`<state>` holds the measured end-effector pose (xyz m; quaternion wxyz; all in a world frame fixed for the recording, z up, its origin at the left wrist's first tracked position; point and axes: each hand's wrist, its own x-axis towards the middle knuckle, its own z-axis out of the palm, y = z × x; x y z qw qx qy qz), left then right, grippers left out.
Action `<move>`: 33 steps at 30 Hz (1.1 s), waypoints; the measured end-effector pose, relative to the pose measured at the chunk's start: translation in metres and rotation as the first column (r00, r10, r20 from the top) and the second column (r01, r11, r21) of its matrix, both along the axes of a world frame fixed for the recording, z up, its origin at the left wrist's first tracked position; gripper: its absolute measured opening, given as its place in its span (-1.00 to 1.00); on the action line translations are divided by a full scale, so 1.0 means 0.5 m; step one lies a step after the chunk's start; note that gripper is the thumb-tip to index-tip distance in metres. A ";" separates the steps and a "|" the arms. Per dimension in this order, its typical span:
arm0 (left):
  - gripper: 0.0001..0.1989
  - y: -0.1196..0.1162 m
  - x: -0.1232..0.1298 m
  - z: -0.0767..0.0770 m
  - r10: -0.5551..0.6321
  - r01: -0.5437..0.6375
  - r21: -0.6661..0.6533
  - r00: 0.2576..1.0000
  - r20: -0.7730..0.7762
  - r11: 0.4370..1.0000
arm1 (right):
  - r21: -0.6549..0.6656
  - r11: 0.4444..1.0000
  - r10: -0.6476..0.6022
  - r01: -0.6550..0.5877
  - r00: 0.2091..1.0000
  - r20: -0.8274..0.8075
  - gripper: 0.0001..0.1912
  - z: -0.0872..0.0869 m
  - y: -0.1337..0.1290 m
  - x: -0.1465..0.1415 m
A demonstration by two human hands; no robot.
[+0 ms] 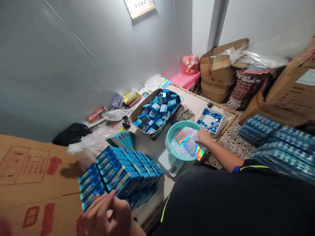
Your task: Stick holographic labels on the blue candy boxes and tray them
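My left hand point(108, 214) is raised at the near edge of a stack of blue blister packs point(123, 168), its fingers bent and drawn together; whatever they may pinch is too small to name. Over the right side of a turquoise basin point(169, 131), my right hand point(203, 137) grips the edge of a shiny rainbow-silver card sheet point(190, 141). Small white pellets point(178, 150) fill the basin, partly covered by the sheet. A white scale point(169, 162) sits beside the basin at its near left.
A carton of small blue boxes point(157, 109) stands behind the basin. The white tray point(211, 120) holds blue caps. Cardboard boxes point(29, 183) fill the left; more packs point(283, 144) are stacked at right. Plastic bags point(92, 147) lie by the wall.
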<state>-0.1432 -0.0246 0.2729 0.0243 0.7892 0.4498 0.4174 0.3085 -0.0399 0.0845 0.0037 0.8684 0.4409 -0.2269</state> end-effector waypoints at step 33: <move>-0.70 0.137 0.454 -0.189 -0.456 0.514 0.082 0.815 -0.358 0.854 | 0.694 0.716 0.483 0.072 0.666 -0.568 -0.85 0.305 0.009 0.000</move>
